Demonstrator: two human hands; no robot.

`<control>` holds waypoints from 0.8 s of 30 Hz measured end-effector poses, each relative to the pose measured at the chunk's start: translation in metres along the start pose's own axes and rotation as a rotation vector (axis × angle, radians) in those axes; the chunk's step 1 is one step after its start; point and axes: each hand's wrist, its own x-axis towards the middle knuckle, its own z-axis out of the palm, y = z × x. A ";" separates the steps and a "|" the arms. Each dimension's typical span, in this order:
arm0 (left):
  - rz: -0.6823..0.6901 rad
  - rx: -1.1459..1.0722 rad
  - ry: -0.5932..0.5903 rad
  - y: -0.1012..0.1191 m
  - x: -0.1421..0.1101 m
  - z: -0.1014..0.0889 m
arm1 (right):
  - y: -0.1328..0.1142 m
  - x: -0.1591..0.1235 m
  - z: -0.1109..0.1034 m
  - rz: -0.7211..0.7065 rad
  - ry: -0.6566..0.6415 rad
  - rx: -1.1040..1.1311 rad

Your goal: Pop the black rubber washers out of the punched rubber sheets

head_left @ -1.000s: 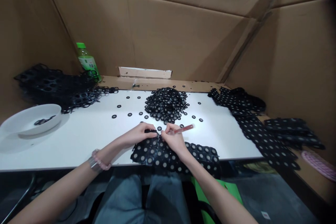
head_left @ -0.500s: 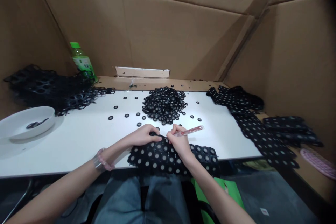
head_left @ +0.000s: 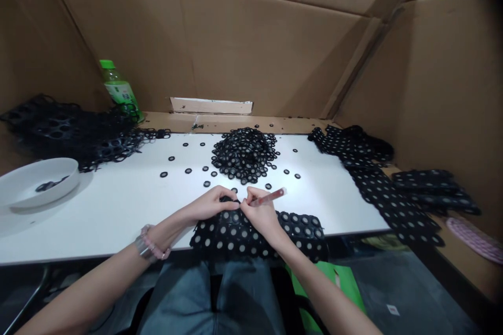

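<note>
A black rubber sheet (head_left: 223,231) dotted with pale discs lies over the table's front edge, partly hanging above my lap. My left hand (head_left: 214,203) pinches its upper edge between thumb and fingers. A slim reddish pen-like tool (head_left: 271,197) in a clear sleeve is gripped in my right hand (head_left: 259,213), its tip down at the sheet near my left thumb. My fingers hide the exact spot of contact. Beyond my hands rises a heap of small black rings (head_left: 245,154) with pale centres, and several loose ones lie around it.
On the left are a white bowl (head_left: 65,188) with some black scraps, a tangled pile of black punched webbing (head_left: 74,133) and a green-capped bottle (head_left: 121,91). More dotted sheets (head_left: 377,193) lie on the right, near a pink woven item (head_left: 473,238). Cardboard walls (head_left: 275,47) surround the white table (head_left: 129,209).
My right hand has shifted slightly left along the sheet's edge, closer to my left thumb, and the tool has moved with it. The whole view has tilted a little.
</note>
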 end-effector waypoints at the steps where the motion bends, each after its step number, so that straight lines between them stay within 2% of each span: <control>1: 0.015 0.011 -0.010 0.001 0.000 -0.001 | 0.000 0.001 -0.001 0.013 -0.003 0.027; 5: 0.137 0.158 -0.098 0.008 0.003 -0.007 | 0.005 0.004 -0.014 0.194 0.077 0.339; 7: 0.135 0.241 -0.169 0.013 0.007 -0.009 | 0.009 0.005 -0.021 0.236 0.135 0.426; 11: 0.045 0.323 -0.207 0.018 0.016 -0.006 | 0.013 0.003 -0.027 0.225 0.128 0.397; 19: 0.149 0.272 -0.152 0.013 0.019 0.006 | 0.008 -0.001 -0.026 0.188 0.093 0.149; 24: 0.152 0.230 -0.128 0.010 0.018 0.007 | 0.009 0.000 -0.026 0.173 0.067 0.140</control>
